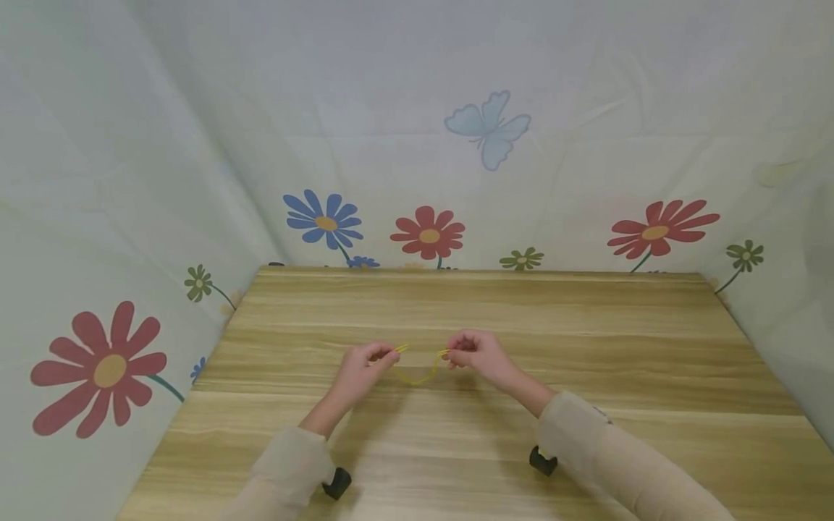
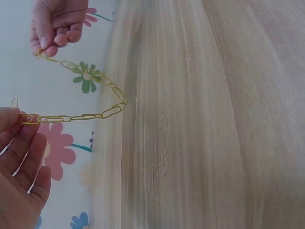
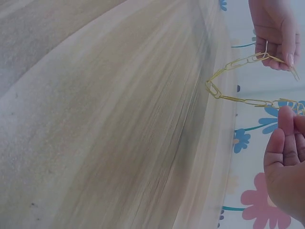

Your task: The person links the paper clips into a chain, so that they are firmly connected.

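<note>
A chain of linked yellow paper clips [image 1: 417, 382] hangs in a sagging loop between the two hands, above the wooden table. My left hand [image 1: 360, 367] pinches one end between thumb and forefinger, and a clip tip sticks out past the fingertips. The other end is pinched by my right hand [image 1: 482, 356] in the same way. In the left wrist view, several clips of the paper clip chain [image 2: 53, 118] show joined end to end. From the right wrist, the paper clip chain [image 3: 233, 98] bends at its lowest link; the end clips are partly covered by fingers.
Beneath the hands lies a wood-grain table [image 1: 417, 304]. White cloth walls [image 1: 378, 87] printed with flowers and a butterfly stand behind it and at both sides. Black wrist devices [image 1: 337, 483] sit under the beige sleeves [image 1: 293, 463].
</note>
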Demonstrator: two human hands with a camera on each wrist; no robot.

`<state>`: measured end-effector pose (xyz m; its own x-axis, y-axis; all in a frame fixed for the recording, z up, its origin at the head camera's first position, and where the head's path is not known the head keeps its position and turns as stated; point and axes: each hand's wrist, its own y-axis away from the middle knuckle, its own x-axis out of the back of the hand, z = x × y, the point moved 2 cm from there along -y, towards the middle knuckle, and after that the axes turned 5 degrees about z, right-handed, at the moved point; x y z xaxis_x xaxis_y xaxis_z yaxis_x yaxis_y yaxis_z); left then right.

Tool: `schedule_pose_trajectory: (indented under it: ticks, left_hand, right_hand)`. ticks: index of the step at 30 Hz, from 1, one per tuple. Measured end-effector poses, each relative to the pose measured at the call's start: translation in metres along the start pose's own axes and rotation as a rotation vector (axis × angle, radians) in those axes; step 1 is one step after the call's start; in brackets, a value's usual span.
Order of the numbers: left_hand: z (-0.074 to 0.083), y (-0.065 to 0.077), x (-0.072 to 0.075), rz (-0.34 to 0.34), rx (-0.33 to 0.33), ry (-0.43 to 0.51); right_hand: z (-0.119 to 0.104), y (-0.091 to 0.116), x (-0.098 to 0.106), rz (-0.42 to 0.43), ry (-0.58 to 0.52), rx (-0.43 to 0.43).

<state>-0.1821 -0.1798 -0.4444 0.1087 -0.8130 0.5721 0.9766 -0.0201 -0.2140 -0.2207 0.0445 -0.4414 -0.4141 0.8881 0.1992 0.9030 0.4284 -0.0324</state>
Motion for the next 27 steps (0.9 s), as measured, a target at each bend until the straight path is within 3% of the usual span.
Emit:
schedule_pose_trajectory:
  ticks: [8,27]
  left_hand:
    - [0.004,-0.001,-0.007,-0.017,-0.007,0.003]
    - [0.008,-0.001,-0.021,-0.065,-0.065,0.012]
  right_hand:
    - [-0.002,-0.001,-0.004,-0.002,-0.028,0.008]
    - [0.000,-0.004,-0.006,0.029,0.026,-0.010]
